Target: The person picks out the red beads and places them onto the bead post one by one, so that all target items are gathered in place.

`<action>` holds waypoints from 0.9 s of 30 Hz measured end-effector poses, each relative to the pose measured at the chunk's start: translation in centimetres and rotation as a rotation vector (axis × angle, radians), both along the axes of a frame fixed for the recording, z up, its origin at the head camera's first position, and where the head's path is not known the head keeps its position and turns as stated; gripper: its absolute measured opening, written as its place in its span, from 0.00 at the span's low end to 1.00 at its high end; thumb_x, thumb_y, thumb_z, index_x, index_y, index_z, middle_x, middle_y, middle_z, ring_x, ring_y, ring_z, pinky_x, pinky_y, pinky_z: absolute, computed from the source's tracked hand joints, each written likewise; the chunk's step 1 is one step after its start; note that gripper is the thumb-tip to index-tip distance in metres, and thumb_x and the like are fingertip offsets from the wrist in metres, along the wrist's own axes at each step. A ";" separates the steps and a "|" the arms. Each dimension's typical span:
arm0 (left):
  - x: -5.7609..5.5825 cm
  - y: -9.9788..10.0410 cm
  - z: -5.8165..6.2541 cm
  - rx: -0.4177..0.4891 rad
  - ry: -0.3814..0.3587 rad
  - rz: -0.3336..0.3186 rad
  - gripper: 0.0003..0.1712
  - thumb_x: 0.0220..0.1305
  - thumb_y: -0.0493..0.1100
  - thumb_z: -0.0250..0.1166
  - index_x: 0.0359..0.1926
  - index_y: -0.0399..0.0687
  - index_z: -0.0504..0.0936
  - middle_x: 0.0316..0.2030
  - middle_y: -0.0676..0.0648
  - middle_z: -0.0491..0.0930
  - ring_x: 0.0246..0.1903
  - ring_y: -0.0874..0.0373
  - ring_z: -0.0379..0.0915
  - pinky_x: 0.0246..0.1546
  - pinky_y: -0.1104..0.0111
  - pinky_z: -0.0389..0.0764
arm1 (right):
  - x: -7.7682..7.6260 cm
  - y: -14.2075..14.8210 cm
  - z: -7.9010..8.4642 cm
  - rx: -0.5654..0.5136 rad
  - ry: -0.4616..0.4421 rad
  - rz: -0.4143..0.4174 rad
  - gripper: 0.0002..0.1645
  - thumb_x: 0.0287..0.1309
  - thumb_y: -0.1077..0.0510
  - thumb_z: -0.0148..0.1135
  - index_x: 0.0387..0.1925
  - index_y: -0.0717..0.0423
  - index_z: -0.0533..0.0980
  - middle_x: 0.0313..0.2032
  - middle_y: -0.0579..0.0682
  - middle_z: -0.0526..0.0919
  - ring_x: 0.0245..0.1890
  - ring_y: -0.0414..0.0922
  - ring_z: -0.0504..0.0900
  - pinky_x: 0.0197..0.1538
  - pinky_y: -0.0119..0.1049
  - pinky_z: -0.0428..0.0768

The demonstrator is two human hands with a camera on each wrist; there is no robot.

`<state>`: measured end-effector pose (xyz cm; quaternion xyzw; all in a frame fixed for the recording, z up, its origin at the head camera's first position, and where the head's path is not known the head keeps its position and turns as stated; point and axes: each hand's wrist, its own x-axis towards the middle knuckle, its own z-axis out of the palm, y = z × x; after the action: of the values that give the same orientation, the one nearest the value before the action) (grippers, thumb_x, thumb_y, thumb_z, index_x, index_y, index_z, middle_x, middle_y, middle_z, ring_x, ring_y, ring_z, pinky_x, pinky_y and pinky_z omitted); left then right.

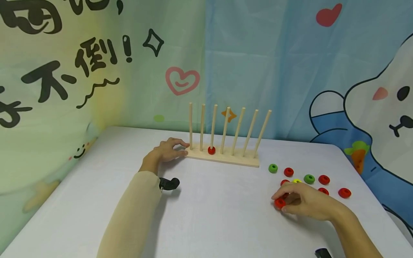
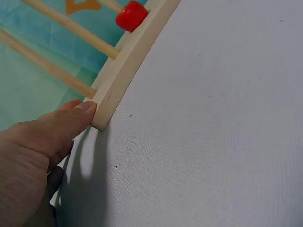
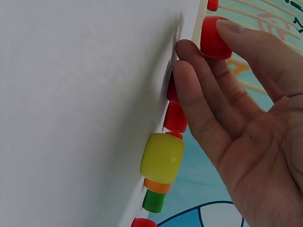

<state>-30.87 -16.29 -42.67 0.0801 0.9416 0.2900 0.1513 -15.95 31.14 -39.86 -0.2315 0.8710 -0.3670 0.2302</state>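
In the head view, I judge the step in hand to be picking up a red bead (image 1: 279, 204); the next move calls for a level lift away from the loose beads (image 1: 273, 168) towards the peg board (image 1: 222, 157). My right hand (image 1: 311, 201) comes in low over the table (image 1: 226, 215), pinching that bead; whether it is off the surface, I cannot tell. Another bead sits around the third peg from the left (image 1: 213, 125). My left hand (image 1: 167, 149) stretches forward to the board's left end.

In the left wrist view, my thumb presses the board's front corner, a finger behind: a steadying pinch.

In the right wrist view, my thumb grips the bead's side, two fingers reaching past, slightly apart.
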 end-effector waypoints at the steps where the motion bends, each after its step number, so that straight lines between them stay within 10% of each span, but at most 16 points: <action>1: 0.0 0.0 0.0 0.003 0.000 0.002 0.24 0.70 0.64 0.62 0.65 0.75 0.78 0.79 0.51 0.54 0.77 0.35 0.45 0.69 0.30 0.49 | 0.0 0.0 0.0 -0.005 0.010 0.002 0.16 0.62 0.55 0.72 0.52 0.45 0.83 0.49 0.51 0.81 0.46 0.43 0.83 0.50 0.29 0.82; 27: -0.1 0.0 0.2 -0.047 0.007 -0.021 0.25 0.70 0.64 0.62 0.66 0.75 0.77 0.79 0.49 0.55 0.76 0.37 0.47 0.69 0.32 0.52 | -0.8 -2.3 0.6 -0.016 0.127 -0.039 0.18 0.63 0.52 0.72 0.52 0.49 0.80 0.43 0.46 0.85 0.39 0.40 0.83 0.44 0.33 0.83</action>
<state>-30.96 -16.25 -42.50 0.0875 0.9477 0.2659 0.1531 -16.73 28.83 -39.22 -0.2391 0.8853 -0.3630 0.1652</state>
